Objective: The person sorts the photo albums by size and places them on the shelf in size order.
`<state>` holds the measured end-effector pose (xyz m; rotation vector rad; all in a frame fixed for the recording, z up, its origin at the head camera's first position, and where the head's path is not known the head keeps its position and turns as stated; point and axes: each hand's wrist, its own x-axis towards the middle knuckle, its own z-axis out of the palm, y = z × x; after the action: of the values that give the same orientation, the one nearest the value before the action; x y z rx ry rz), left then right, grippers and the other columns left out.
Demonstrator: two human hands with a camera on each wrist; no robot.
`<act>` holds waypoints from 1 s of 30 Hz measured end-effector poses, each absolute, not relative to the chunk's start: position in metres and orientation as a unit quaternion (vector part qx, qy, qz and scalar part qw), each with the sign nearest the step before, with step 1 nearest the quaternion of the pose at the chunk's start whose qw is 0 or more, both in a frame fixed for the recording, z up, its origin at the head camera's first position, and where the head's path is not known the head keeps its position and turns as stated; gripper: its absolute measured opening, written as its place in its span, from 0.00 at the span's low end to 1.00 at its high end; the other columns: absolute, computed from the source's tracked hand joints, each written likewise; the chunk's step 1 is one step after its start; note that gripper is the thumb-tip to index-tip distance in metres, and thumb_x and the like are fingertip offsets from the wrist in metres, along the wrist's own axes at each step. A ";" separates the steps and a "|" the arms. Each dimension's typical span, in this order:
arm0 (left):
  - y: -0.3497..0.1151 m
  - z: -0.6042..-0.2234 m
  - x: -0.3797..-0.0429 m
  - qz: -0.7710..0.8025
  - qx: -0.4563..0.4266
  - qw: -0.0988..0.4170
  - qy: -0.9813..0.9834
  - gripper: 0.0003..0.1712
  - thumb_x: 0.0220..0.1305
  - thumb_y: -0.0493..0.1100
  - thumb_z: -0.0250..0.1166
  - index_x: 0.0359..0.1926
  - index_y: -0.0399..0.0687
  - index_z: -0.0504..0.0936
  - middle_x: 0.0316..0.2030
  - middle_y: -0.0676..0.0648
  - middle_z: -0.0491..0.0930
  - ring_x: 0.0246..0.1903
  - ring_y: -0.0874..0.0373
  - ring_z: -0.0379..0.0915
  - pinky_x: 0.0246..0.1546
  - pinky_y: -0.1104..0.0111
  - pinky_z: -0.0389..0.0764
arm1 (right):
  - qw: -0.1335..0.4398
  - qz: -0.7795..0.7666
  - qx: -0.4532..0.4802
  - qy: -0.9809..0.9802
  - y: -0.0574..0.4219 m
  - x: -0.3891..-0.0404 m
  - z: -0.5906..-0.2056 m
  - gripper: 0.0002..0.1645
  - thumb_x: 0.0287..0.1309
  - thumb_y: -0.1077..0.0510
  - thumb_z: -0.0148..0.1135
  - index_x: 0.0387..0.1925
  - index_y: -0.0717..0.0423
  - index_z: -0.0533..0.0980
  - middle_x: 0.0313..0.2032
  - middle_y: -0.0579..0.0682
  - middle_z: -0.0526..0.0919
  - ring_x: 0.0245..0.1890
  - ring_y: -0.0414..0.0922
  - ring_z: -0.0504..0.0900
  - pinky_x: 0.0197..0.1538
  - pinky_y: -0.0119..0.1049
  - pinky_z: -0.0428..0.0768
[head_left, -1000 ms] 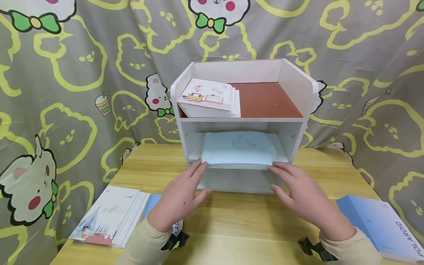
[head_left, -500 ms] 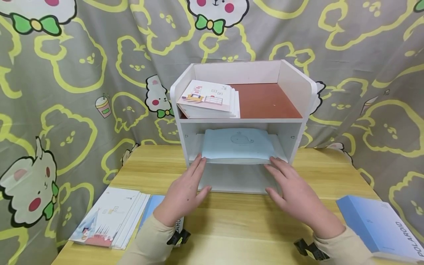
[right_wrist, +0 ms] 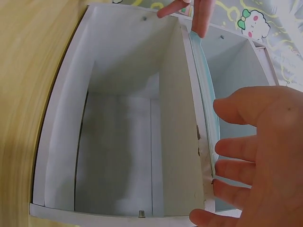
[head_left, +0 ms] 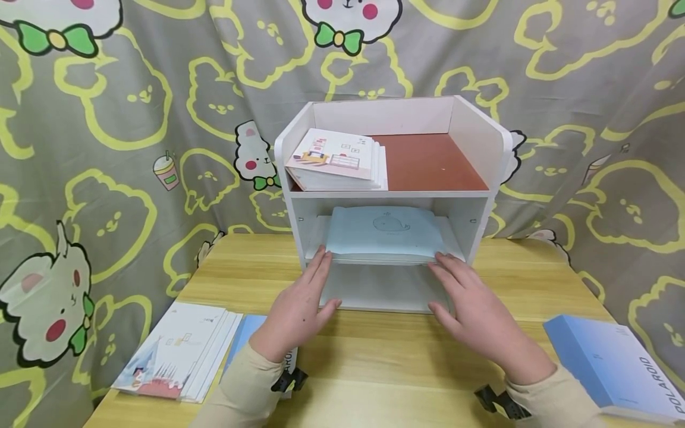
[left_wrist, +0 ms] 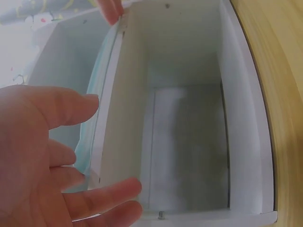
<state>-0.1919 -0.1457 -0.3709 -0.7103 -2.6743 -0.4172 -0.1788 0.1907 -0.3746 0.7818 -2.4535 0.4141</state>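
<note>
A flat light blue booklet (head_left: pixel 385 235) with a whale drawing lies on the middle shelf of the white desktop rack (head_left: pixel 497 148). Its front edge sits close to the shelf's front edge, and layered edges show in the right wrist view. My left hand (head_left: pixel 297 312) has its straight fingertips at the front left corner of the booklet. At the front right corner are the fingertips of my right hand (head_left: pixel 476 315), fingers extended and thumb apart. Neither hand grips anything. Both wrist views show the fingers spread along the shelf's front edge.
Picture books (head_left: pixel 339 157) are stacked on the rack's top left. More thin books (head_left: pixel 176 351) lie on the wooden table (head_left: pixel 374 368) at left, beside a blue box (head_left: pixel 246 333) partly hidden by my left arm. A blue POLAROID box (head_left: pixel 610 362) lies at right.
The light blue booklet has slid back deeper onto the middle shelf and lies flatter. Both hands have moved forward slightly with it; over the last half second they barely move.
</note>
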 end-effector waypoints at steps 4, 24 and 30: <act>-0.145 -0.372 -0.193 -0.156 -0.251 0.167 -0.941 0.52 0.68 0.53 0.68 0.80 0.41 0.48 0.80 0.43 0.44 0.30 0.54 0.79 0.16 0.74 0.68 | 0.265 0.146 0.290 -0.908 0.191 -0.180 -0.376 0.43 0.57 0.54 0.70 0.70 0.66 0.67 0.72 0.62 0.63 0.71 0.63 0.62 0.71 0.55 0.61; -0.145 -0.374 -0.195 -0.156 -0.244 0.158 -0.944 0.52 0.69 0.53 0.66 0.81 0.44 0.45 0.80 0.45 0.42 0.12 0.66 0.58 0.12 0.74 0.65 | 0.257 0.123 0.276 -0.918 0.190 -0.180 -0.379 0.45 0.56 0.52 0.71 0.70 0.67 0.66 0.73 0.62 0.61 0.72 0.62 0.60 0.70 0.57 0.63; -0.146 -0.373 -0.194 -0.163 -0.244 0.160 -0.943 0.51 0.69 0.52 0.67 0.81 0.44 0.47 0.80 0.45 0.45 0.17 0.63 0.67 0.13 0.74 0.66 | 0.252 0.123 0.275 -0.920 0.190 -0.180 -0.379 0.45 0.57 0.51 0.71 0.71 0.67 0.65 0.74 0.61 0.60 0.72 0.61 0.59 0.70 0.56 0.63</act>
<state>-0.1941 -0.1460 -0.3727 -0.6972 -2.6934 -0.4666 -0.1803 0.1904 -0.3788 0.7481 -2.5017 0.3335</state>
